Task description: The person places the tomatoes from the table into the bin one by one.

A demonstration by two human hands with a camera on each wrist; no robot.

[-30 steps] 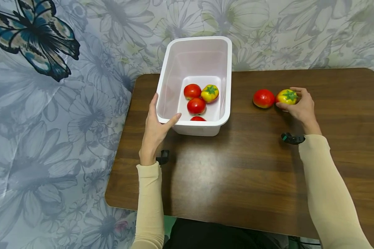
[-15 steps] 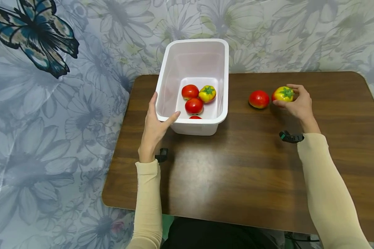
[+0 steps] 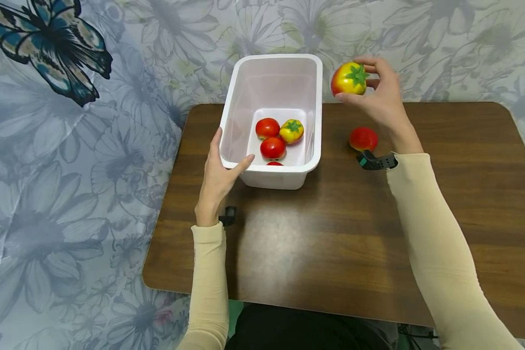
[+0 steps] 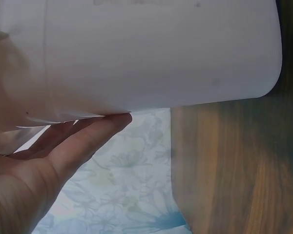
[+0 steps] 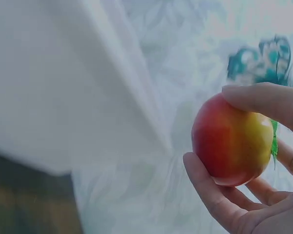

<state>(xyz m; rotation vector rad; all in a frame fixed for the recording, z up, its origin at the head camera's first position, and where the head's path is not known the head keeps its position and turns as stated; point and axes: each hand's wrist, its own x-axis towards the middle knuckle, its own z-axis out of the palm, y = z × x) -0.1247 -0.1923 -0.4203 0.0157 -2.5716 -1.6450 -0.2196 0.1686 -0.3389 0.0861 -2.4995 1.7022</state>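
My right hand [image 3: 382,99] holds a yellow-and-red tomato [image 3: 349,78] with a green leafy top, raised in the air right of the white plastic tub [image 3: 271,181]. In the right wrist view, thumb and fingers curl round the tomato [image 5: 229,141], and the tub wall [image 5: 63,87] is close by. At the tub's near left corner, my left hand [image 3: 216,180] grips it, thumb at the front rim and fingers along the outer side. Inside lie red tomatoes [image 3: 272,148] and a yellow one [image 3: 291,131]; the nearest is mostly hidden by the rim. A red tomato [image 3: 363,139] sits on the table below my right forearm.
The brown wooden table [image 3: 332,253] carries the tub near its far left corner. Behind it and to the left is a flower-patterned covering [image 3: 70,194] with a butterfly picture [image 3: 57,43]. Dark straps [image 3: 376,161] sit on both wrists.
My right hand has lifted the yellow-and-red tomato off the table and carried it left and away from me, towards the tub. The left hand stays at the tub's corner.
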